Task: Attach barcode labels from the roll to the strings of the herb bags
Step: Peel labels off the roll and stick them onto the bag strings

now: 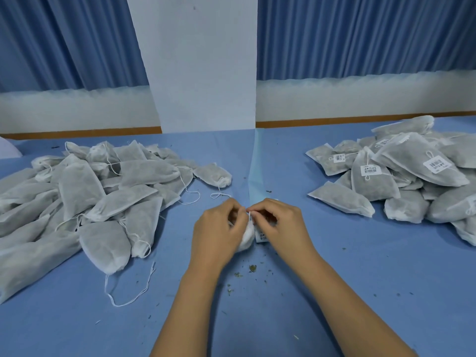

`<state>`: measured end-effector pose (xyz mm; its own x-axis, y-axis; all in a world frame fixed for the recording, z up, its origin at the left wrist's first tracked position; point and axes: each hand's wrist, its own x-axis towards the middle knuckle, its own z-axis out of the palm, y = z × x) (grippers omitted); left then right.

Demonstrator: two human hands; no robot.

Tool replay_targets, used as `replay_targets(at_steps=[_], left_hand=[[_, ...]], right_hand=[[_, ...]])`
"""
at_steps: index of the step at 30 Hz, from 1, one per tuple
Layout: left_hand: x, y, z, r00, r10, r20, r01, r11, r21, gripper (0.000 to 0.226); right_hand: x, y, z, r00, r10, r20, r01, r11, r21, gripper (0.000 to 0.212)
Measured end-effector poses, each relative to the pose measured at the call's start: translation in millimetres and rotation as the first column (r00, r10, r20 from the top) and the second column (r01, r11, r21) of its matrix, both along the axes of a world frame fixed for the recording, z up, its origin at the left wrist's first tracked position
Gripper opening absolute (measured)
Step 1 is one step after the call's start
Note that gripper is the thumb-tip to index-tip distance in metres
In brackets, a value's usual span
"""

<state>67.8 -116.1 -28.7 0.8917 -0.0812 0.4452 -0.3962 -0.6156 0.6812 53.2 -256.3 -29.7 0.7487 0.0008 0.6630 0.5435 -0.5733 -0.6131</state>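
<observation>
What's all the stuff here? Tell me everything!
Unlabelled grey-white mesh herb bags: heap, too many to count, table's left.
Labelled grey-white mesh herb bags: heap, white barcode stickers showing, table's right.
Small white herb bag: one, front centre.
White string: one, atop that bag.
White barcode label: one, beside that bag.
White pillar: one, back centre.
Pale blue strip: one, running forward from the pillar.
Green-brown herb crumbs: scattered, front centre.
Blue table cover: one, underneath.
Blue curtains: two, behind.
Left hand: holds the bag.
Right hand: pinches the string.
</observation>
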Motion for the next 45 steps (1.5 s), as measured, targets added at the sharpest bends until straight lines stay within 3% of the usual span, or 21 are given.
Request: replay_targets(at_steps=[2,6,16,18,20,21,23,25,27,30,33,37,41,43,45], left_hand=[[1,-5,-4,1.0,-0.018,-0.023,0.019,0.999,0.047,0.027],[4,-7,-5,1.0,-0.008,-0.024,0.007,0.998,-0.07,0.038],[1,-12,-3,0.999,0.031,-0.01,-0.032,0.995,-0.092,0.041],[1,-6,-1,0.996,-0.048,-0.076,0.031,0.976,-0.217,0.038],[-1,1,4,0.953,-0.27,-0.14,0.192,0.892,-0.41,0.032],[-3,3,6,0.918,-0.369,-0.145,0.279,0.861,-0.425,0.027],[-8,2,6,0.865,-0.466,-0.185,0.402,0.865,-0.299,0.013],[-13,-4,6,0.841,-0.484,-0.243,0.443,0.872,-0.205,0.014],[-14,-4,9,0.864,-0.445,-0.235,0.386,0.886,-0.255,0.018],[-10,5,15,0.942,-0.307,-0.135,0.218,0.867,-0.448,0.022],[-9,9,17,0.968,-0.24,-0.068,0.196,0.9,-0.39,0.021],[-11,12,20,0.955,-0.275,-0.113,0.211,0.896,-0.39,0.016],[-17,14,23,0.933,-0.357,-0.036,0.275,0.777,-0.566,0.015],[-20,13,25,0.91,-0.411,0.057,0.351,0.691,-0.631,0.011],[-18,13,24,0.908,-0.409,0.091,0.372,0.684,-0.628,0.007]], right_hand=[[-1,1,0,1.0,0.006,-0.031,-0.005,1.0,0.016,0.009],[-5,2,3,0.992,0.081,-0.101,-0.08,0.997,0.023,0.016],[-7,2,5,0.977,0.179,-0.113,-0.185,0.982,-0.037,0.011],[-8,1,6,0.983,0.155,-0.097,-0.156,0.988,0.001,0.011],[-9,-4,8,0.992,0.098,-0.084,-0.09,0.991,0.1,0.014],[-9,-6,9,0.995,0.067,-0.074,-0.056,0.988,0.142,0.015],[-9,-8,10,0.997,0.038,-0.062,-0.023,0.975,0.219,0.016],[-10,-8,12,0.999,0.014,-0.036,-0.004,0.967,0.256,0.015],[-10,-10,13,0.999,-0.039,0.003,0.037,0.971,0.235,0.016],[-7,-19,12,0.99,-0.138,0.028,0.13,0.97,0.205,0.018],[-3,-23,10,0.978,-0.203,0.036,0.198,0.974,0.11,0.016],[-3,-24,8,0.952,-0.279,0.129,0.268,0.959,0.091,0.01],[-2,-23,7,0.94,-0.3,0.162,0.301,0.953,0.02,0.011],[-3,-18,5,0.952,-0.241,0.188,0.26,0.962,-0.083,0.01],[-5,-11,4,0.968,-0.148,0.201,0.184,0.967,-0.177,0.008]])
